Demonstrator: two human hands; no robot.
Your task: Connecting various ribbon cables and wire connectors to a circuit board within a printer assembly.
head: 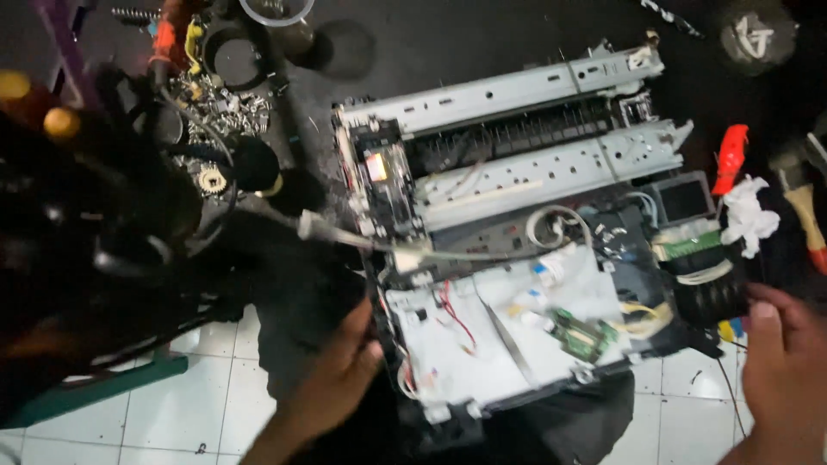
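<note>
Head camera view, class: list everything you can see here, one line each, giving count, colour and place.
Opened printer chassis: one, grey metal and white plastic, centre, on dark cloth.
Green circuit board: one, green, lower right of the chassis.
Red wires: a few, red, on the white panel at lower left.
Pile of small metal parts: many, silver, upper left.
Red tool handle: one, red, right edge.
White crumpled rag: one, white, right.
White tiled floor: white, bottom.
Left hand: one, touching the chassis's lower left edge.
Right hand: one, at the chassis's right end.
</note>
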